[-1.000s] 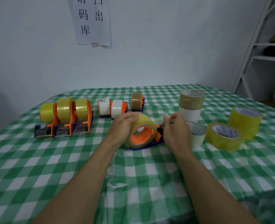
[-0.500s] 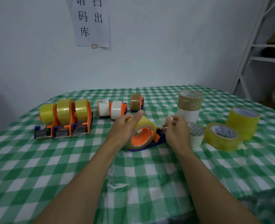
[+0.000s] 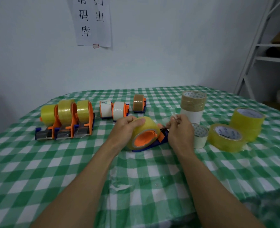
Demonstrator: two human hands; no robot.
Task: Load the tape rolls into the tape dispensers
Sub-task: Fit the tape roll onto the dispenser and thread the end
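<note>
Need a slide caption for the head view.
Left hand grips a yellow tape roll on its dispenser while the right hand pinches the tape end.

One wide-angle camera, worn on the person's head, looks forward and down across the green-and-white checked tablecloth (image 3: 37, 170) toward the pale far wall (image 3: 169, 55). It sits close: both bare forearms (image 3: 80, 186) enter from the near edge, left hand (image 3: 124, 130) and right hand (image 3: 179, 134) mid-frame
</note>
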